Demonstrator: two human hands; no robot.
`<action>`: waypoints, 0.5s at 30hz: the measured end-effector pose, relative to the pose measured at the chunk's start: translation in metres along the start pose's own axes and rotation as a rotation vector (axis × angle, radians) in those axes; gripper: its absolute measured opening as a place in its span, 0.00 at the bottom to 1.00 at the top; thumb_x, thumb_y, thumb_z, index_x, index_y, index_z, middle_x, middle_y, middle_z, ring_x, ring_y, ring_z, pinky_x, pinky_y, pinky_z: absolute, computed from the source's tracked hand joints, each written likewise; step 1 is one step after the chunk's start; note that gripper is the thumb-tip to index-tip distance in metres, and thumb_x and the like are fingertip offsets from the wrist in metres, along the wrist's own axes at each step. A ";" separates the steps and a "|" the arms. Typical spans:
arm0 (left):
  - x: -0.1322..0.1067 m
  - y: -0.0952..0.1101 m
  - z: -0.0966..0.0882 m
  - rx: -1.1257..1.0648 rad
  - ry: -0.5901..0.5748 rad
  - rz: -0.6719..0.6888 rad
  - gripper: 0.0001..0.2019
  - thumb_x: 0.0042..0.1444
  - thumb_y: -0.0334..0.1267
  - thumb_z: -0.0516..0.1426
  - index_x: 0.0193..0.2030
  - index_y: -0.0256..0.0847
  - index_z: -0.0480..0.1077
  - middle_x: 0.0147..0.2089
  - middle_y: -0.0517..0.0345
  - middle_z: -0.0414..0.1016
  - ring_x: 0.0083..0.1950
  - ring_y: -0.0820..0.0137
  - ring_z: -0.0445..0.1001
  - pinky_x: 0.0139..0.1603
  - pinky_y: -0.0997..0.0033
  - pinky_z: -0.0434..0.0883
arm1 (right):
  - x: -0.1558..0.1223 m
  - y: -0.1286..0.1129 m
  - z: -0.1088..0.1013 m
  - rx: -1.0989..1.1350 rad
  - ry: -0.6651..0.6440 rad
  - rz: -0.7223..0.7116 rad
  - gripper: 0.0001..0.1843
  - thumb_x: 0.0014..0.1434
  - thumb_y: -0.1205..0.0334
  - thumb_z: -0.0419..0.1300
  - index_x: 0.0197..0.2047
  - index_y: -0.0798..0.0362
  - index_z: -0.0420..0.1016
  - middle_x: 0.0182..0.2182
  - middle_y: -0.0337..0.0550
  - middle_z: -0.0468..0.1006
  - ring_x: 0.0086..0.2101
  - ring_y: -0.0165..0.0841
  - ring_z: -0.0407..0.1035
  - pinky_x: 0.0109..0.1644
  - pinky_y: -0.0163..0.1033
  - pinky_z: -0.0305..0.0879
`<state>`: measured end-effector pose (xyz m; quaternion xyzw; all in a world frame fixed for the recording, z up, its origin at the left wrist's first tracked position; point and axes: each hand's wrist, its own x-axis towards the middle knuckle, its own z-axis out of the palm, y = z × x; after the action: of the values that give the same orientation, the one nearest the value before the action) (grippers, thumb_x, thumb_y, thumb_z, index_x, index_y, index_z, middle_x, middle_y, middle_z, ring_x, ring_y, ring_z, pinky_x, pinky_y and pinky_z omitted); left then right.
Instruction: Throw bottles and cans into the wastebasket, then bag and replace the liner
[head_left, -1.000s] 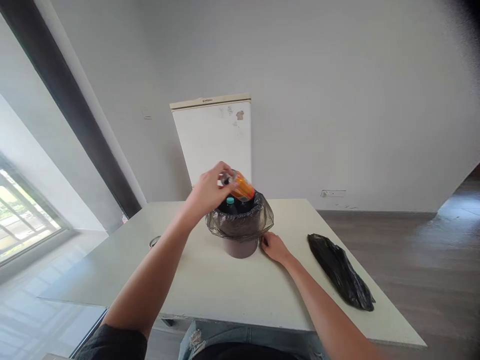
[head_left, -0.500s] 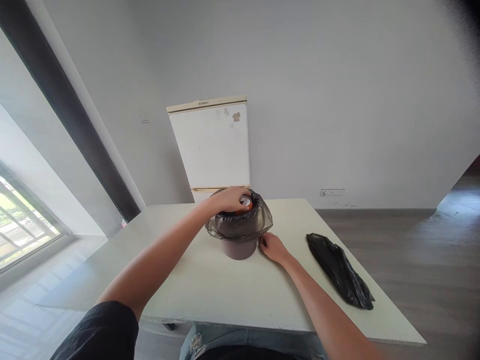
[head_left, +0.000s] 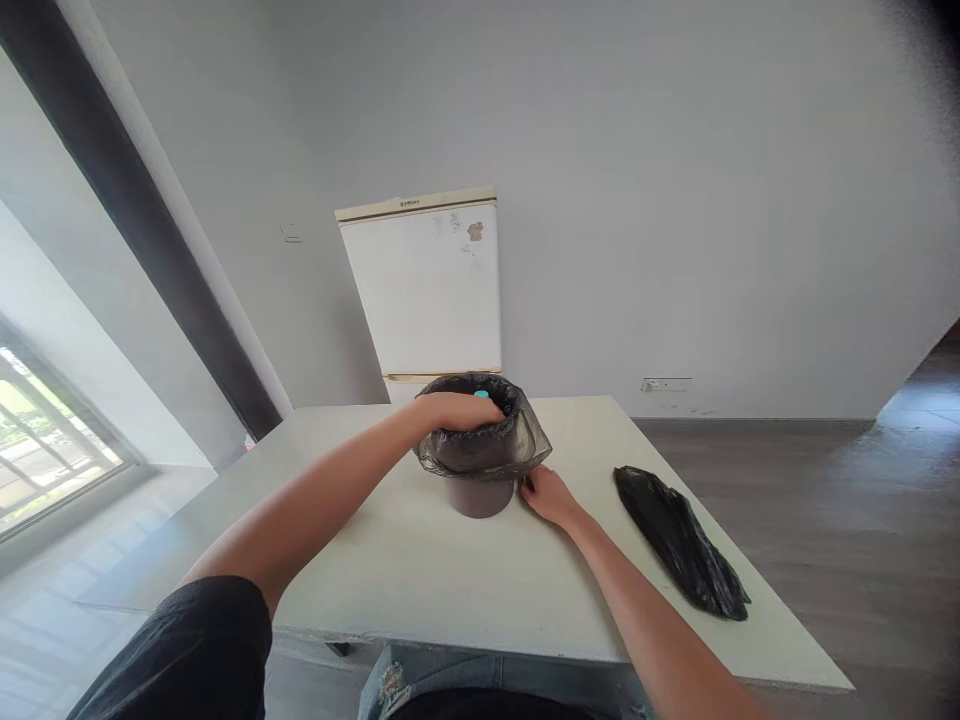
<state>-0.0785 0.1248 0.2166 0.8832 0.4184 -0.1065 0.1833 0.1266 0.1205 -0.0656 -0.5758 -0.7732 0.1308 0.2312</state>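
Observation:
A small dark bin (head_left: 480,495) lined with a thin black plastic bag (head_left: 525,445) stands in the middle of the pale table (head_left: 420,570). My left hand (head_left: 450,411) lies over the bin's mouth with the fingers reaching down inside, so their tips are hidden behind the rim. A teal bottle cap (head_left: 481,394) peeks out just past that hand. My right hand (head_left: 549,496) rests on the table against the bin's right side, fingers loosely apart and touching its base.
A crumpled black plastic bag (head_left: 679,540) lies on the table's right part. A white fridge (head_left: 424,285) stands against the wall behind the table. A window is at the left, and wooden floor at the right.
My left hand held an orange can above the bin, then brought it down into the bin. The can is now out of sight under the hand. The right hand has stayed at the bin.

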 end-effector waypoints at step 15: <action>0.002 -0.001 -0.001 -0.017 0.033 0.057 0.14 0.63 0.41 0.54 0.43 0.45 0.82 0.51 0.53 0.84 0.49 0.61 0.79 0.52 0.63 0.73 | 0.000 -0.001 -0.001 -0.003 0.001 0.024 0.08 0.63 0.69 0.55 0.41 0.51 0.74 0.41 0.48 0.80 0.42 0.40 0.73 0.44 0.39 0.57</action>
<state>-0.0786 0.1270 0.2163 0.8948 0.3969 -0.0830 0.1867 0.1263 0.1202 -0.0647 -0.5855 -0.7663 0.1323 0.2290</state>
